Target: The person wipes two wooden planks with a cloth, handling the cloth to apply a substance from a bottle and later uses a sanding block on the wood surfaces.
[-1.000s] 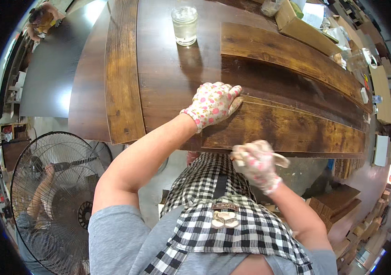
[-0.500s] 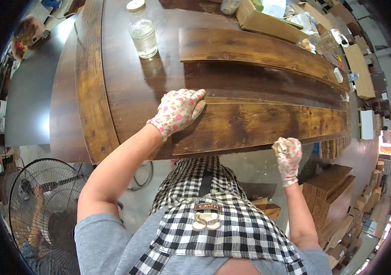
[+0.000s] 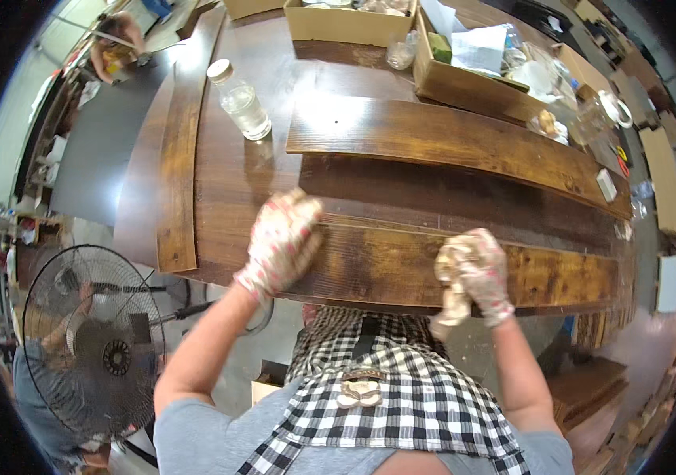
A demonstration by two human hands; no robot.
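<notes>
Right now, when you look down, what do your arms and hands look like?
My left hand and right hand wear matching white gloves with a pink pattern, their cuffs ending at the wrists. Blur hides the pattern's exact shapes. Plain grey fabric short sleeves show above my bare forearms. I see no bracelets or cables on them.

From my remote station I record the near board [image 3: 401, 265] as wood-look, visibly grained, with a low sheen. I find the far board [image 3: 441, 142] similarly grained, with bright glare at its left end. The worktop [image 3: 223, 198] reads smooth and glossy. I log the rag [image 3: 455, 305] as matt cloth, the carton [image 3: 472, 89] as matt cardboard, and the bottle [image 3: 244, 112] as clear and shiny, glass or plastic undetermined.
</notes>
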